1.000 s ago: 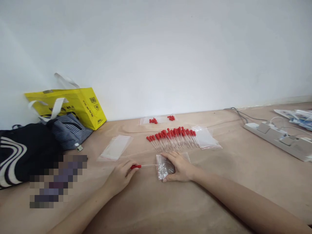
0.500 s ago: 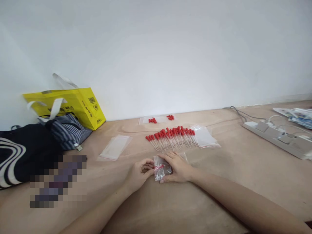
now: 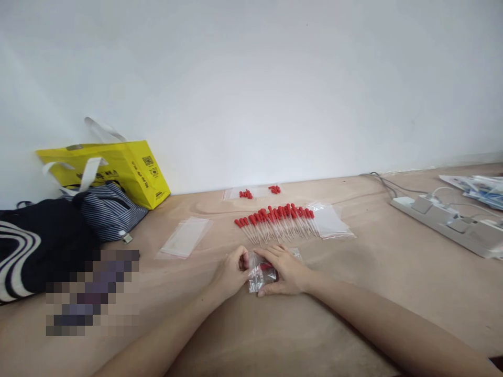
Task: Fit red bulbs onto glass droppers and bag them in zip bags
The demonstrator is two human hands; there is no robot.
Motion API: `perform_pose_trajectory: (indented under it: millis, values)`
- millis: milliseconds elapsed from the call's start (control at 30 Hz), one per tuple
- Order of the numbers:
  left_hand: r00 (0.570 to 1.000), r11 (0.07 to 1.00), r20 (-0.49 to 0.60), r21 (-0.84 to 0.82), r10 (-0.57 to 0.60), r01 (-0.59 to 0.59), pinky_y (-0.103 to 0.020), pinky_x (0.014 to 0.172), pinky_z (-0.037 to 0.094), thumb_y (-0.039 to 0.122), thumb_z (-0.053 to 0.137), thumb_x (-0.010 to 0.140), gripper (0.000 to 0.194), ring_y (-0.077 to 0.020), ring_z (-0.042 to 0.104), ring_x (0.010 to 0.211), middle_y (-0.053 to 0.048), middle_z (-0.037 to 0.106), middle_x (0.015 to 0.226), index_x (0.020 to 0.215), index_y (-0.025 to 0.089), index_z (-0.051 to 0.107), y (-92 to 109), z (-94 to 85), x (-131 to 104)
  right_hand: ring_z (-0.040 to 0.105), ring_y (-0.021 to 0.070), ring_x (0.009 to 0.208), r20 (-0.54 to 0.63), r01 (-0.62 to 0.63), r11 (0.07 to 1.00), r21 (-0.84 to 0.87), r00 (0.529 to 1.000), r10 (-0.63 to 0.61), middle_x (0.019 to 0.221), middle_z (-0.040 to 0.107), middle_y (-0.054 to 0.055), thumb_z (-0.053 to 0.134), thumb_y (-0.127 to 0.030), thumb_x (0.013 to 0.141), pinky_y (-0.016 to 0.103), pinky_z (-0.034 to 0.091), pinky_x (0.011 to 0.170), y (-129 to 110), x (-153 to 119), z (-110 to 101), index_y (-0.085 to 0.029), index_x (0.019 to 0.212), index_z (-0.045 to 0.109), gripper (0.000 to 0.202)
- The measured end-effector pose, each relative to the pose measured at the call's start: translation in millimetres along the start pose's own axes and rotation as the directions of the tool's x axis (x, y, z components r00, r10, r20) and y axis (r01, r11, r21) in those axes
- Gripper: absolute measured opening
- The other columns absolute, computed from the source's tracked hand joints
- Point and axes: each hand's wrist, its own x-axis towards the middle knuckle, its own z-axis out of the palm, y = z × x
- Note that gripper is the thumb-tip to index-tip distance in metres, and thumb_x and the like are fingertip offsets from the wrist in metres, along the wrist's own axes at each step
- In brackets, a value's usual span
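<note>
A small clear zip bag (image 3: 256, 281) lies on the table in front of me, with something red (image 3: 266, 266) showing inside it, partly covered by fingers. My right hand (image 3: 286, 272) rests over the bag and holds it, its fingers along the far side and its thumb along the near side. At the bag's left end is my left hand (image 3: 236, 269), fingers curled and thumb touching the plastic; what it pinches, if anything, is hidden. Just beyond both hands, several red-bulbed droppers (image 3: 275, 222) lie side by side in a row.
Flat clear bags (image 3: 184, 238) lie at left, and another stack of bags (image 3: 332, 222) right of the droppers. Farther back, a bag with small red bulbs (image 3: 255, 193) lies by the wall. A power strip (image 3: 444, 222) is at right, a yellow bag (image 3: 137, 175) at left.
My left hand has turned and risen slightly at the bag's end, its fingers curling in more. The red thing inside the bag now shows farther right. My right hand stays in place.
</note>
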Motion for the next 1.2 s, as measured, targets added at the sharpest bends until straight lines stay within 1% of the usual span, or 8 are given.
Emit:
perform_pose_trajectory:
  millis: [67, 133, 300, 400, 533, 733, 1000, 1200]
  values:
    - [0.996, 0.997, 0.040, -0.006, 0.075, -0.075, -0.021, 0.056, 0.040, 0.028, 0.056, 0.069, 0.014, -0.0105, 0.048, 0.060, 0.004, 0.053, 0.066, 0.071, 0.017, 0.047, -9.0, -12.9, 6.5, 0.044, 0.0250, 0.104, 0.012, 0.008, 1.000, -0.005, 1.000, -0.008, 0.118, 0.048, 0.012, 0.056, -0.065, 0.060, 0.039, 0.030, 0.089, 1.3, -1.6, -1.6, -0.016, 0.125, 0.036, 0.084]
    - [0.993, 0.988, -0.004, 0.096, 0.120, -0.119, -0.026, 0.069, 0.043, 0.030, 0.051, 0.074, 0.014, -0.0145, 0.053, 0.074, 0.000, 0.057, 0.077, 0.080, 0.017, 0.052, -21.3, -28.7, 18.0, 0.044, 0.0250, 0.105, 0.026, 0.013, 1.000, 0.000, 1.000, -0.013, 0.120, 0.047, 0.012, 0.056, -0.064, 0.062, 0.039, 0.029, 0.090, 2.3, -3.1, -2.5, -0.016, 0.126, 0.036, 0.082]
    - [0.981, 0.913, -0.020, 0.368, 0.194, -0.173, -0.037, 0.090, 0.036, 0.020, 0.046, 0.077, 0.026, -0.0213, 0.048, 0.099, -0.007, 0.053, 0.103, 0.102, 0.018, 0.055, -49.5, -48.2, 62.2, 0.044, 0.0255, 0.104, 0.037, -0.006, 1.000, 0.013, 0.999, 0.005, 0.120, 0.047, 0.012, 0.057, -0.064, 0.061, 0.040, 0.029, 0.090, 2.4, -4.4, -2.5, -0.016, 0.125, 0.038, 0.082]
    - [0.982, 0.909, 0.009, 0.376, 0.190, -0.180, -0.036, 0.091, 0.035, 0.017, 0.048, 0.075, 0.027, -0.0208, 0.048, 0.102, -0.007, 0.051, 0.108, 0.101, 0.019, 0.055, -58.2, -46.8, 87.2, 0.045, 0.0248, 0.101, 0.041, -0.007, 1.000, 0.015, 0.999, 0.007, 0.115, 0.050, 0.011, 0.058, -0.063, 0.060, 0.039, 0.030, 0.089, 1.9, -4.1, -2.6, -0.015, 0.125, 0.039, 0.083]
    - [0.983, 0.906, 0.050, 0.383, 0.176, -0.182, -0.033, 0.082, 0.041, 0.020, 0.053, 0.072, 0.019, -0.0201, 0.053, 0.089, -0.006, 0.057, 0.094, 0.091, 0.017, 0.057, -64.3, -50.9, 104.1, 0.046, 0.0239, 0.099, 0.036, -0.002, 1.000, 0.023, 0.999, 0.001, 0.112, 0.052, 0.010, 0.058, -0.063, 0.060, 0.038, 0.030, 0.089, 1.8, -3.6, -2.6, -0.015, 0.125, 0.039, 0.082]
    - [0.981, 0.903, 0.072, 0.385, 0.178, -0.192, -0.030, 0.071, 0.044, 0.022, 0.053, 0.073, 0.010, -0.0187, 0.056, 0.079, -0.002, 0.061, 0.081, 0.081, 0.018, 0.057, -72.5, -61.6, 97.8, 0.044, 0.0242, 0.101, 0.055, 0.023, 1.000, -0.017, 0.998, -0.022, 0.115, 0.050, 0.011, 0.054, -0.064, 0.063, 0.039, 0.028, 0.090, 2.6, -3.2, -2.3, -0.015, 0.126, 0.037, 0.081]
    - [0.961, 0.885, 0.059, 0.379, 0.270, -0.271, -0.031, 0.080, 0.041, 0.021, 0.046, 0.078, 0.014, -0.0183, 0.054, 0.086, -0.003, 0.060, 0.085, 0.079, 0.020, 0.059, -68.9, -56.1, 86.8, 0.040, 0.0235, 0.110, 0.092, 0.134, 0.984, -0.116, 0.988, -0.124, 0.122, 0.045, 0.011, 0.044, -0.064, 0.072, 0.043, 0.019, 0.095, 0.6, -3.8, -3.8, -0.018, 0.130, 0.029, 0.075]
    - [0.956, 0.886, -0.015, 0.381, 0.292, -0.265, -0.031, 0.074, 0.043, 0.024, 0.040, 0.081, 0.017, -0.0179, 0.053, 0.080, -0.004, 0.058, 0.080, 0.082, 0.019, 0.056, -61.1, -79.1, 36.1, 0.041, 0.0232, 0.108, 0.101, 0.130, 0.983, -0.130, 0.988, -0.117, 0.120, 0.047, 0.010, 0.043, -0.066, 0.071, 0.043, 0.020, 0.094, -0.9, -4.4, -5.1, -0.022, 0.131, 0.028, 0.076]
